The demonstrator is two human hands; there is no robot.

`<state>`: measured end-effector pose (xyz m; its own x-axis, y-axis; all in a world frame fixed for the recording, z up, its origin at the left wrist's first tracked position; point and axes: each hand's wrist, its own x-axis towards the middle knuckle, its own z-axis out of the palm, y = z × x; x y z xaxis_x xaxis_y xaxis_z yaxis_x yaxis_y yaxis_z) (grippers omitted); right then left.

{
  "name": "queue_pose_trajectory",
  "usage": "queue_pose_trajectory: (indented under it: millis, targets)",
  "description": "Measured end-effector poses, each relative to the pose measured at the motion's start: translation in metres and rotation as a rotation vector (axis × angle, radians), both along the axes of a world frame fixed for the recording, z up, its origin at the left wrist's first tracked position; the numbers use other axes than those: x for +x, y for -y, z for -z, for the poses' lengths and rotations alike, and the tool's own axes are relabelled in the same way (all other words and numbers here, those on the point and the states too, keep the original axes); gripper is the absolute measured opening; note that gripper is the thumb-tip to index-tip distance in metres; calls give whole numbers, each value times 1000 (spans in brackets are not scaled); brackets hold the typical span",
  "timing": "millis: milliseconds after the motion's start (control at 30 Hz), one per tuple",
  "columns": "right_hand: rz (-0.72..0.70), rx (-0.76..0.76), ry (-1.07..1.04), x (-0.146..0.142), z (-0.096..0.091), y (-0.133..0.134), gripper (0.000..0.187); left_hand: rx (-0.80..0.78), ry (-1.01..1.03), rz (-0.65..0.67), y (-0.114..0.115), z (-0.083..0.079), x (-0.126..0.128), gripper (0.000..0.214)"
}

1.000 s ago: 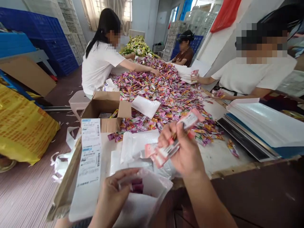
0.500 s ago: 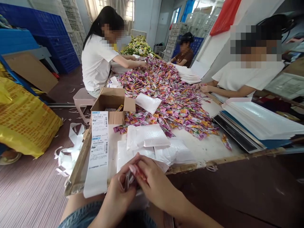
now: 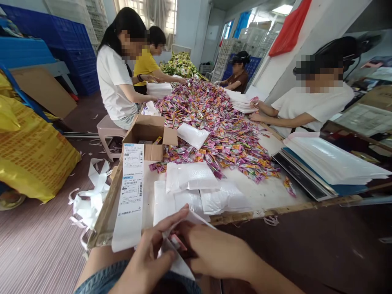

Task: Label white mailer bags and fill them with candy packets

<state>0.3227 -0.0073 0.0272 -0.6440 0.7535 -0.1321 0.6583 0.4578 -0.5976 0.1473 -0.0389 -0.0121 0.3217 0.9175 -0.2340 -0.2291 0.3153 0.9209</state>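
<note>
My left hand (image 3: 154,253) is closed on the edge of a white padded mailer (image 3: 180,265), held over my lap with its mouth spread. My right hand (image 3: 211,245) reaches into that mouth, fingers curled by a small pink-red packet (image 3: 178,241); its fingertips are partly hidden by the mailer. Just beyond my hands, several filled white padded mailers (image 3: 191,176) lie at the table's near edge. Left of them, a strip of printed shipping labels (image 3: 132,196) hangs over the corner. Behind spreads a big heap of small pink and orange packets (image 3: 211,118).
An open cardboard box (image 3: 147,130) stands behind the labels. At right, a stack of flat mailers (image 3: 333,157) rests by a black flat device (image 3: 301,175). Several co-workers (image 3: 114,73) sit around the table (image 3: 263,196). A yellow sack (image 3: 36,151) and paper scraps (image 3: 92,196) are on the left floor.
The mailer has come up between my hands and its mouth has opened. My right hand has moved into it with the packet. A co-worker in yellow has come into view.
</note>
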Motion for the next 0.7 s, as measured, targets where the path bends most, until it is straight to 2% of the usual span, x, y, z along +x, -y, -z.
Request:
queue_pose_trajectory:
  millis: [67,100,167,233,300,333,400,500,533,567,633,700]
  targets:
    - [37,38,-95,21,-43,6,38,-57,169,52,-7,-24,-17,67]
    - [40,104,-142,30,-63,8,34,-58,239,82,-13,-40,-24,70]
    - [130,367,-269,44,-93,6,27,4,301,43,-28,-74,-30,67]
    - [246,665,-351,50,-106,-4,27,208,404,-62,-47,-101,-28,56]
    - [293,800,-338,50,-104,-20,30,427,408,-205,-66,-112,-19,51]
    - [285,789,-317,49,-99,-30,30,453,373,-226,-74,-112,-14,49]
    - [301,694,-321,47,-89,-48,38,364,310,-82,-86,-104,-7,43]
    - [418,623,-388,42,-82,-65,63,389,283,-89,-97,-92,-3,39]
    - [435,600,-363,40,-83,-69,61,402,269,-93,-100,-92,-3,37]
    - [436,571,-319,38,-85,-73,52,416,242,-87,-104,-93,-3,35]
    - [455,479,-275,35,-92,-84,25,503,158,-104,-112,-100,-3,29]
    - [560,373,-427,35,-98,-96,17,693,109,-230,-119,-108,-2,31]
